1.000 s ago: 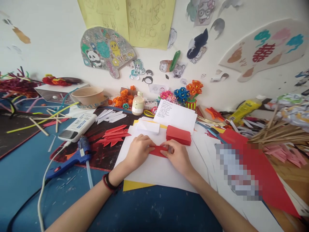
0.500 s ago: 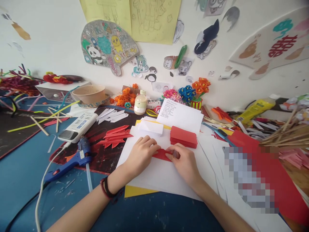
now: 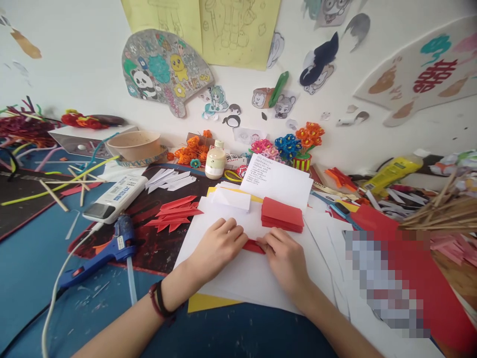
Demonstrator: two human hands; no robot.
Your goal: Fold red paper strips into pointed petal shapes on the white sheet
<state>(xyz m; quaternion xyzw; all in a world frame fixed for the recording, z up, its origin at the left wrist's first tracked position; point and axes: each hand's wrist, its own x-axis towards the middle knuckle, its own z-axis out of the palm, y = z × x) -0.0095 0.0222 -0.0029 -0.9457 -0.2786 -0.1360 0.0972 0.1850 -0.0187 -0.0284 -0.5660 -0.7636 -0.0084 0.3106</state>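
Observation:
A small piece of red paper (image 3: 255, 245), narrow and apparently folded, lies low over the white sheets (image 3: 238, 276). My left hand (image 3: 220, 248) has its fingers closed on the paper's left end. At the other end, my right hand (image 3: 286, 261) pinches it between thumb and fingers. Just beyond my right hand sits a neat stack of red paper rectangles (image 3: 282, 215). A pile of white paper pieces (image 3: 233, 200) lies beyond my left hand. Folded red paper pieces (image 3: 174, 213) are heaped to the left. My fingers cover both ends of the held paper.
At left are a blue glue gun (image 3: 121, 243) and a white device (image 3: 115, 199) with a cable. A glue bottle (image 3: 215, 160), a bowl (image 3: 134, 146) and a handwritten sheet (image 3: 278, 181) stand near the wall. Large red paper (image 3: 413, 268) and wooden sticks (image 3: 436, 209) lie right.
The red paper between my hands now shows as a narrower strip. My right hand's fingers have come down over its right end. The view has shifted slightly.

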